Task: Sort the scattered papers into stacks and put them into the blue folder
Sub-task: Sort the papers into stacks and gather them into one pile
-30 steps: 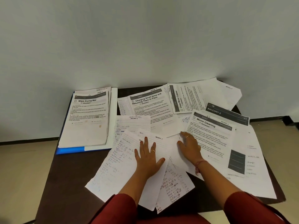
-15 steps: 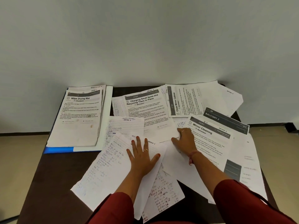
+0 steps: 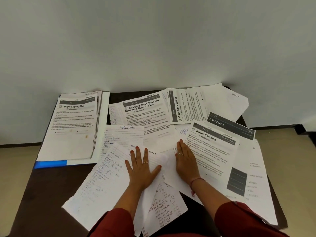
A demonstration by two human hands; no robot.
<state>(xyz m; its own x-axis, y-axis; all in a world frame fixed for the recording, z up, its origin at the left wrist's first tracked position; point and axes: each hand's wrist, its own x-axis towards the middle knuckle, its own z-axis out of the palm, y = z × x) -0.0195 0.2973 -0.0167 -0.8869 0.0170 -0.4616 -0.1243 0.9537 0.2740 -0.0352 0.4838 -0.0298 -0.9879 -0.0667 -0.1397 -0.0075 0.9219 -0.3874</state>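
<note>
One neat stack of printed white sheets (image 3: 71,127) lies on the single flat blue folder (image 3: 51,164) at the dark table's (image 3: 42,194) left. Both hands, left hand (image 3: 142,168) and right hand (image 3: 185,161), press flat with fingers spread on loose handwritten white pages (image 3: 102,182) near the front.

Matt paper sheets (image 3: 109,182), dark smooth table (image 3: 51,194)

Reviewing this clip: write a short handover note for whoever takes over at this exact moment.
Left hand: flat, fingers spread, on the handwritten sheets.
Right hand: flat on loose pages beside the Mirror Cleaning sheet.
Done: one stack lies on the blue folder, far left.
Left: remaining scattered papers need sorting into stacks, then everything goes into the folder.
</note>
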